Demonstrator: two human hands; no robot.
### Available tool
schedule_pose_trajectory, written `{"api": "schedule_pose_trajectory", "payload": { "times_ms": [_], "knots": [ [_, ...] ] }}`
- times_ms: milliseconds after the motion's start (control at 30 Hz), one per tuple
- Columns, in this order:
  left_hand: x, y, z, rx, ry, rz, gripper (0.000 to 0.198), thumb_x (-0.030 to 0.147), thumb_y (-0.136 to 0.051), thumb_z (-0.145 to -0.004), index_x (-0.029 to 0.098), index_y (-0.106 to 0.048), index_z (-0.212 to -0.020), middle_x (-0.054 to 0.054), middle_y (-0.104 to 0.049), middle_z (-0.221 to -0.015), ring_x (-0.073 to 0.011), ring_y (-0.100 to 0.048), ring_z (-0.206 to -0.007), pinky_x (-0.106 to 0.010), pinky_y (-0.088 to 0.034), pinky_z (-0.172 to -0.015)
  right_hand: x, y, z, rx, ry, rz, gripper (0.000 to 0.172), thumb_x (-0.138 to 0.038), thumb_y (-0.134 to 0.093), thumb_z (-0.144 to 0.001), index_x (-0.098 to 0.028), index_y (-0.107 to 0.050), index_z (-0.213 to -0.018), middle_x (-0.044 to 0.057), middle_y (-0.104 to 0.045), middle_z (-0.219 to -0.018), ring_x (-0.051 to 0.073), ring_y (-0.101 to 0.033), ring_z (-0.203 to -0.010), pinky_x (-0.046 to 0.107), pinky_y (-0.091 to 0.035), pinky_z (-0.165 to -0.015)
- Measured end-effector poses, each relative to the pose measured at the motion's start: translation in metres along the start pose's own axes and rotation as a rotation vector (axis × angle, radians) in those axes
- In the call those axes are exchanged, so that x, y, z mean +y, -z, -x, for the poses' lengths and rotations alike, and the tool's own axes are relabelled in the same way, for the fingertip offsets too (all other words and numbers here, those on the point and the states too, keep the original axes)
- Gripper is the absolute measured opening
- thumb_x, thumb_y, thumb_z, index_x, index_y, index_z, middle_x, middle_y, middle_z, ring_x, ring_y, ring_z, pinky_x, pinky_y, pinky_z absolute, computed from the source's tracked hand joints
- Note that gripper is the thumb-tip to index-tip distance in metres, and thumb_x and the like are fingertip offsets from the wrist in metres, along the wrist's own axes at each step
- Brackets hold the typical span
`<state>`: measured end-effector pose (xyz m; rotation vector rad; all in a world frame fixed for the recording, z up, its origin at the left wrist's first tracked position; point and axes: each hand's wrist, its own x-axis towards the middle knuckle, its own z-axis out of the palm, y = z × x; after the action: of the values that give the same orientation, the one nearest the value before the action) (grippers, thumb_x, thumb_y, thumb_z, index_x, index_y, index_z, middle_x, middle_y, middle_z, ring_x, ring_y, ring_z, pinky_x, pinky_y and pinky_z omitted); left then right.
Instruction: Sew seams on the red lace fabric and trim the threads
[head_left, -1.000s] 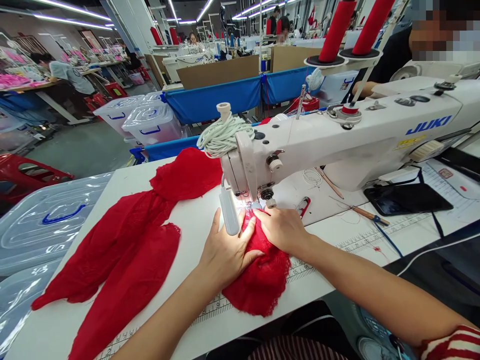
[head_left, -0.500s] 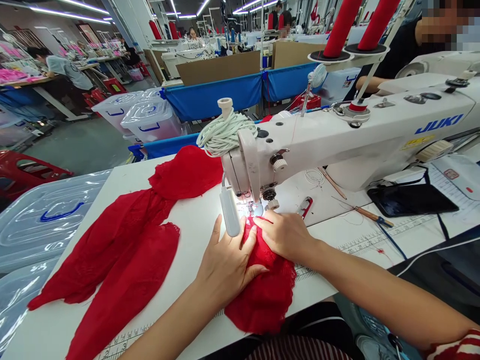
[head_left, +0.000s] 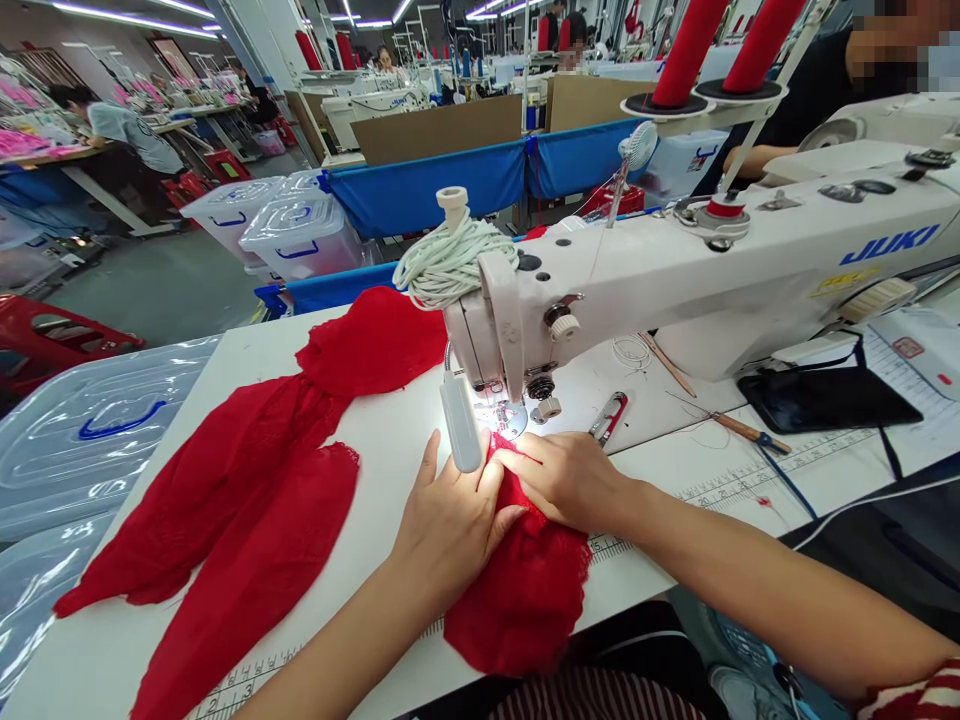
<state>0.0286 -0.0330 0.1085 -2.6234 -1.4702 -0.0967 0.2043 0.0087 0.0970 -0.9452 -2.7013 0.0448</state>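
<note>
A piece of red lace fabric (head_left: 525, 600) lies under both hands, in front of the sewing machine's needle area (head_left: 504, 405), and its lower end hangs over the table's near edge. My left hand (head_left: 450, 515) rests on its left side with fingers spread, the fingertips beside the lamp (head_left: 461, 425). At the upper end, my right hand (head_left: 566, 480) has its fingers closed together on the fabric, close to the left fingertips. The white JUKI sewing machine (head_left: 675, 270) stands just beyond. More red fabric pieces (head_left: 247, 500) spread over the table at the left.
Right of the needle lie red-handled thread snips (head_left: 609, 418), a wooden-handled tool (head_left: 742, 430) and a black tablet-like device (head_left: 829, 400). Clear lidded boxes (head_left: 112, 430) border the table's left side. Red thread cones (head_left: 690, 50) stand above the machine; a co-worker's arm (head_left: 757, 160) shows behind.
Both hands and the fabric's upper end have shifted slightly toward me, away from the needle. More of the lit metal plate shows now. The other red pieces stay as they were.
</note>
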Motion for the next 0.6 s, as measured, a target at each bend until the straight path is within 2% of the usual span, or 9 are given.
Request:
{"api": "schedule_pose_trajectory", "payload": {
  "times_ms": [167, 367, 500, 600],
  "knots": [
    [0.0005, 0.0003, 0.0003, -0.014, -0.01, 0.014, 0.035, 0.039, -0.042, -0.091, 0.013, -0.057, -0.11, -0.017, -0.063, -0.118, -0.0334, -0.057, -0.109, -0.061, -0.028, -0.101, 0.0, -0.0012, -0.0014, -0.021, 0.015, -0.002, 0.027, -0.018, -0.037, -0.088, -0.014, -0.062, -0.094, 0.004, -0.058, -0.073, 0.012, -0.044, -0.058, 0.028, -0.022, -0.051],
    [-0.0001, -0.0005, -0.0019, -0.061, 0.032, 0.005, 0.034, 0.039, -0.043, -0.091, 0.013, -0.059, -0.106, -0.014, -0.068, -0.104, -0.0328, -0.061, -0.101, -0.06, -0.028, -0.102, -0.0012, -0.0022, -0.0002, -0.085, -0.269, 0.009, 0.026, -0.021, -0.039, -0.088, -0.015, -0.064, -0.096, 0.004, -0.061, -0.079, 0.012, -0.049, -0.057, 0.029, -0.019, -0.05],
    [0.001, -0.0051, -0.0006, 0.01, 0.045, -0.048, 0.042, 0.037, -0.043, -0.091, 0.013, -0.05, -0.125, -0.015, -0.065, -0.115, -0.0325, -0.06, -0.104, -0.058, -0.027, -0.105, -0.0009, -0.0014, 0.0007, -0.068, -0.313, -0.008, 0.038, -0.02, -0.038, -0.089, -0.024, -0.056, -0.123, 0.003, -0.063, -0.084, 0.013, -0.054, -0.063, 0.028, -0.021, -0.051],
    [-0.0009, -0.0071, -0.0009, 0.058, 0.025, -0.057, 0.043, 0.04, -0.043, -0.091, 0.015, -0.051, -0.125, -0.015, -0.062, -0.123, -0.0331, -0.058, -0.109, -0.058, -0.026, -0.106, -0.0005, -0.0003, -0.0002, -0.097, -0.31, -0.004, 0.036, -0.021, -0.04, -0.088, -0.026, -0.06, -0.117, 0.003, -0.063, -0.088, 0.013, -0.055, -0.064, 0.028, -0.02, -0.051]
  ]
}}
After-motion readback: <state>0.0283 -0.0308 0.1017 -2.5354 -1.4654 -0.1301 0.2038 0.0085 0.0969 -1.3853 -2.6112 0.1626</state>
